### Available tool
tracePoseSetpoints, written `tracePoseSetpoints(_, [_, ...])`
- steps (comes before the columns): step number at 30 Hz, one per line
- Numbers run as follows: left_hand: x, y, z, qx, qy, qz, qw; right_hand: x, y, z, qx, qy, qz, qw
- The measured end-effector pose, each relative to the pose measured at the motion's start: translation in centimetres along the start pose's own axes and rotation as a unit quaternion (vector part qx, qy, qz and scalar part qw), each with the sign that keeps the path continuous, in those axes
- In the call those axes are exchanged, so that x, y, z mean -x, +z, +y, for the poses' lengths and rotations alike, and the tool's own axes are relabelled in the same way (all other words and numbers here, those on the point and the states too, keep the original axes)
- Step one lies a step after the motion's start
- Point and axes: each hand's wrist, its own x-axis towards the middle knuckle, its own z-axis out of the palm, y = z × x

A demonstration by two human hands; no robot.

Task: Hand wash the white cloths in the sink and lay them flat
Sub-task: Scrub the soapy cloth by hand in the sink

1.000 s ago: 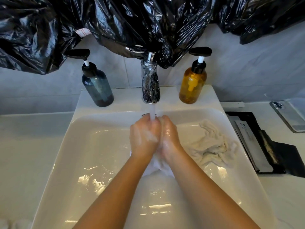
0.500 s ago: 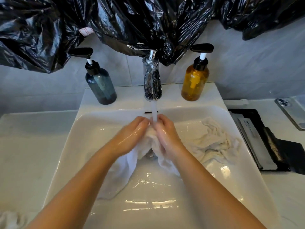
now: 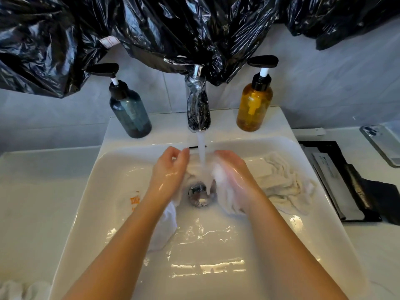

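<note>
Both hands are down in the white rectangular ceramic sink (image 3: 104,191), one on each side of the water running from the chrome tap (image 3: 198,105). My left hand (image 3: 171,167) is wet, fingers curled, thumb and forefinger tips close together. The thin white cloth (image 3: 166,224) passes under its palm and trails toward the sink's front edge. I cannot tell whether that hand really grips it.

My right hand (image 3: 232,173) is blurred. It holds the other end of the same cloth bunched against its palm, with a fold hanging below. Between my hands the cloth sags under the stream, on the tap side of the round chrome drain (image 3: 200,194).

A crumpled white towelling cloth (image 3: 281,187) lies against the sink's right wall, apart from my hands.

On the sink's back ledge a dark blue pump bottle (image 3: 129,113) stands at the left corner and an amber pump bottle (image 3: 254,105) at the right corner, with the tap between them. Crinkled black plastic sheeting (image 3: 194,29) hangs over the wall above.

On the bench right of the sink lies a flat black tray (image 3: 372,198) with grey packets, and a silver phone (image 3: 381,144) sits near the bench's right edge. Another bunched white cloth (image 3: 21,289) shows at the bench's front left corner, partly cut off.
</note>
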Motion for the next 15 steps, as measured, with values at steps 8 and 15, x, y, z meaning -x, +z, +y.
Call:
tracePoseSetpoints(8, [-0.5,5.0,0.1,-0.021,-0.008,0.061,0.998,0.2,3.6,1.3,-0.064,0.046,0.054,0.995])
tracePoseSetpoints(15, [1.0,4.2,0.2,-0.042,0.033,0.074,0.996,0.0,3.4,1.7,-0.162,0.083,0.051,0.982])
